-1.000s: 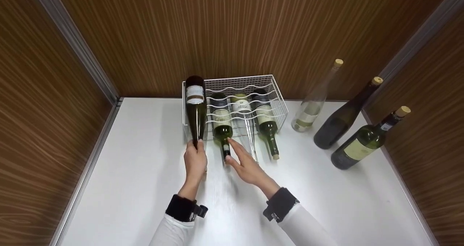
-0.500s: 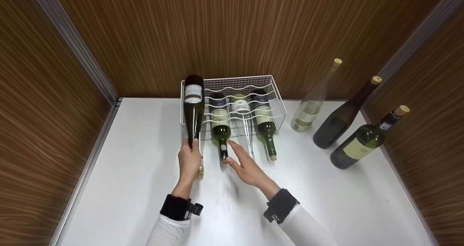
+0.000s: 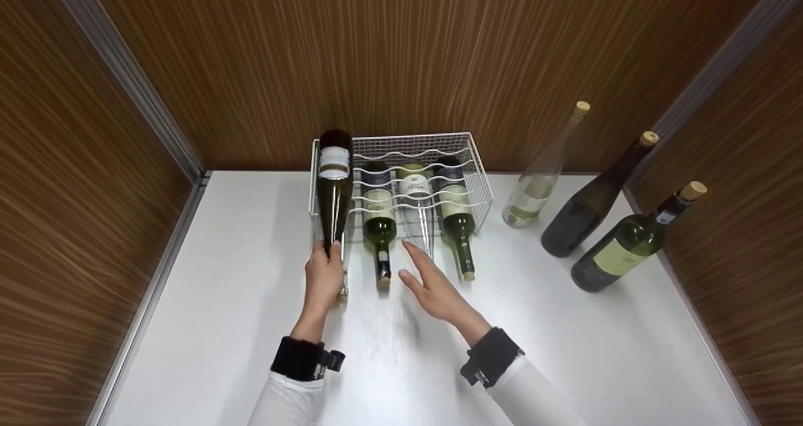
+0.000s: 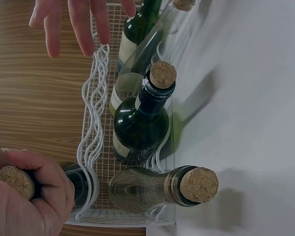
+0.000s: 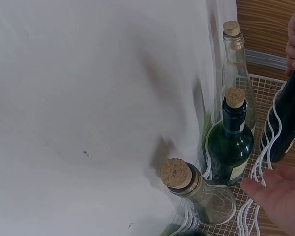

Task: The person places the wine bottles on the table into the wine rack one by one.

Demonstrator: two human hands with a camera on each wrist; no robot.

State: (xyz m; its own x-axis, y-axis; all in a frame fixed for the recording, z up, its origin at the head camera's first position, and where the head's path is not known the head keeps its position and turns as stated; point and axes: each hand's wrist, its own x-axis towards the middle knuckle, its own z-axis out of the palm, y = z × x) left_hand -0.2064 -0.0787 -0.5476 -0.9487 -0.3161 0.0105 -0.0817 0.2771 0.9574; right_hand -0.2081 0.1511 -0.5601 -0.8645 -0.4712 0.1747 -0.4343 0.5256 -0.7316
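My left hand grips the neck of a dark wine bottle. The bottle lies base-away over the left end of the white wire rack, along its wavy top wires. In the left wrist view, its cork shows within the curled fingers. My right hand, fingers extended, hovers in front of the rack, apart from the bottles. Lower in the rack lie a green bottle, a clear bottle with a white label, and another green bottle. Beneath the gripped bottle, another clear bottle's corked neck sticks out.
On the white table, a clear bottle, a dark bottle and a green bottle stand corked to the right of the rack. Wood-grain panels enclose the back and both sides.
My left hand has shifted slightly left, swinging the bottle's neck that way while its base stays nearly in place. The right hand has drawn a little away from the green bottle's neck.
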